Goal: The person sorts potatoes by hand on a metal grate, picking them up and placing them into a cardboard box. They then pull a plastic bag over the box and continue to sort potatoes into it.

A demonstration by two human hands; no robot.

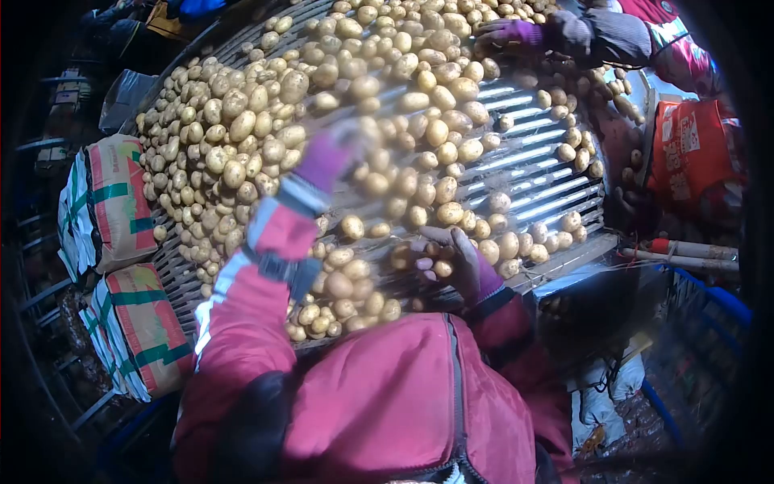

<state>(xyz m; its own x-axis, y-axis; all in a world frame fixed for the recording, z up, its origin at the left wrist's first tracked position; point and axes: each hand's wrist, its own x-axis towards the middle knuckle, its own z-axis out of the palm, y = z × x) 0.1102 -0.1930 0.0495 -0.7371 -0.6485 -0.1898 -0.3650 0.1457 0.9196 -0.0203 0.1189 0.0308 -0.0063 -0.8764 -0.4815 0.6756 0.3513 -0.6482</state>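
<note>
At six o'clock, nearest the camera, a dark-red zippered jacket [379, 395] fills the foreground, with crumpled white bags [603, 407] between four and five o'clock. Two brown paper sacks with red panels and green bands [151, 315] stand stacked by the metal-barred table [528, 181], at eight and nine to ten o'clock.

Just off centre toward three o'clock, the right hand [461, 260], in a grey and purple glove, curls its fingers around small yellow-brown potatoes [442, 269]. Toward eleven o'clock, the left hand [343, 145], in a purple glove, is blurred over the heap; whether its fingers are spread or pressed together cannot be told.

The round, yellow-brown heaped potatoes [234, 105] cover the bars from seven o'clock around to one, with bare metal showing at two. Near two o'clock, an orange-red bag with pale print [684, 149] sits beside the table. Farther off, at one o'clock, a co-worker's purple-gloved hand [516, 34] reaches the potatoes' far edge.
</note>
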